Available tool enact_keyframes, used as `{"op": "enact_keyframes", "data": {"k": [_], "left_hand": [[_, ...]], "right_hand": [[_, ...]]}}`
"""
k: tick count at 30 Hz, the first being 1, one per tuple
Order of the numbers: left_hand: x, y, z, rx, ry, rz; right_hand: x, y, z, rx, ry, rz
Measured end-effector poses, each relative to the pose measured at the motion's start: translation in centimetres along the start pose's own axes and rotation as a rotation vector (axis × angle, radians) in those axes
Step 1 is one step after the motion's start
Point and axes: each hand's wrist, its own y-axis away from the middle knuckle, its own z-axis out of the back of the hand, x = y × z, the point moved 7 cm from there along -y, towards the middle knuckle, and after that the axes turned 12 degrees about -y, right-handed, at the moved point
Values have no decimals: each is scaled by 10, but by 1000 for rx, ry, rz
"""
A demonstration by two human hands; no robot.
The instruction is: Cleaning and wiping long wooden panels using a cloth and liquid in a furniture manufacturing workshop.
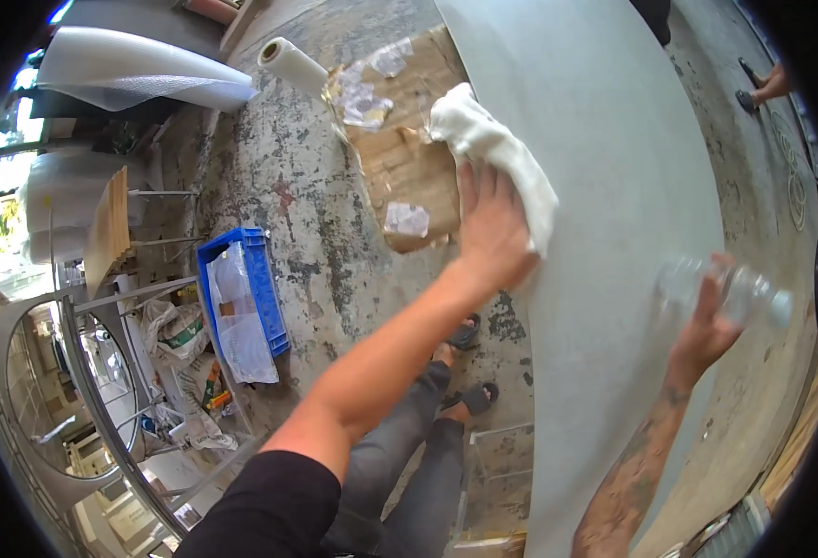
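Seen from above through a round wide-angle lens, a person's left hand point(497, 228), at two o'clock just off the centre, lies open with fingers extended over a bunched white cloth point(511, 153); the palm is hidden. The cloth sits at one o'clock, on the left edge of a large pale grey-green panel point(604, 177) that stretches from twelve o'clock down to five. Out at three o'clock the right hand point(711, 325), slightly blurred, is closed around a clear plastic bottle point(739, 290), tipped on its side above the panel, its pale cap pointing toward the right edge. Just left of the cloth, at twelve o'clock, is a flat brown cardboard piece point(409, 177) with whitish patches of tape. A white roll point(302, 70) with a brown core lies beside it at eleven, and a bigger roll of bubble wrap point(139, 70) rests at ten. At nine o'clock a blue plastic crate point(274, 302) holds clear wrapping. The person's legs, in grey trousers point(423, 474), stand at six o'clock on a worn, blotchy concrete floor point(302, 223). At two o'clock, near the rim, another person's sandalled foot point(756, 96) shows.
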Motion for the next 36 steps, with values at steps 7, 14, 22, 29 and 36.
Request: {"op": "enact_keyframes", "data": {"k": [7,14,22,29,36], "left_hand": [[-99,166,13,-58,362,-29],[-222,342,-17,222,766,67],[-174,313,8,189,1096,652],[-180,302,62,168,1080,358],[-217,298,62,188,684,228]], "right_hand": [[-23,-21,-4,165,57,102],[8,100,66,-15,61,-203],[112,317,142,172,279,-459],[163,294,116,221,109,-307],[122,257,52,432,218,-215]]}}
